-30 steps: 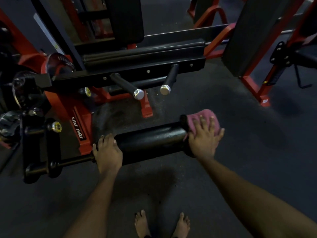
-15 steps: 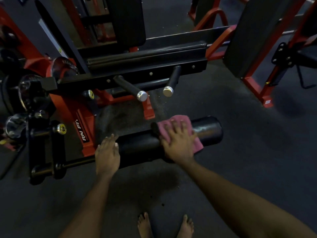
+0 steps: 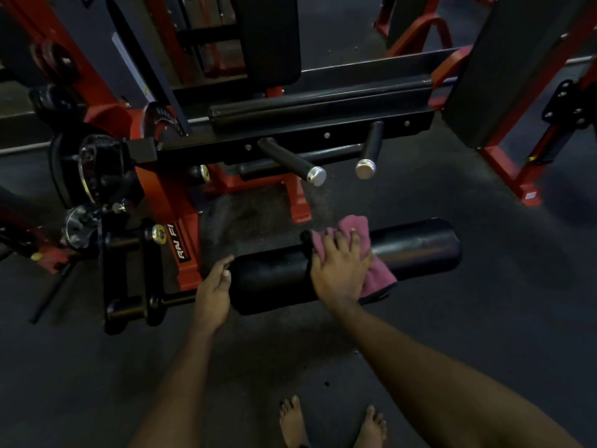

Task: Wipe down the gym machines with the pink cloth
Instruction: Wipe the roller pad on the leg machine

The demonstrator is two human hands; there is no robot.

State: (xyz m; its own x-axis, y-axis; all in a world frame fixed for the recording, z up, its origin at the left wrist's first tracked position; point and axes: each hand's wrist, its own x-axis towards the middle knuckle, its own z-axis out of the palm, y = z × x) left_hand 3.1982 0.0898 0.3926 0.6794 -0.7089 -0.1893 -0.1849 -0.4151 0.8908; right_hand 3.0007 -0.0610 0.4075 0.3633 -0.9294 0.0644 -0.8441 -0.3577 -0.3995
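Observation:
A black padded roller [image 3: 416,247] of a red and black gym machine [image 3: 168,202] lies across the middle of the view, low over the floor. My right hand [image 3: 339,270] presses the pink cloth [image 3: 378,273] flat onto the roller's middle, fingers spread over it. The cloth drapes over the top and down the near side. My left hand [image 3: 213,286] sits at the roller's left end with relaxed fingers, its fingertips touching the pad's end and holding nothing.
Two black handles with chrome caps [image 3: 315,174] stick out toward me above the roller. Weight plates [image 3: 84,169] hang at the left. Another red-framed machine [image 3: 517,169] stands at the right. My bare feet [image 3: 332,421] are on the dark rubber floor.
My right hand slid the cloth from the roller's right end leftward to its middle. My left hand let go of the roller's left end and now only touches it.

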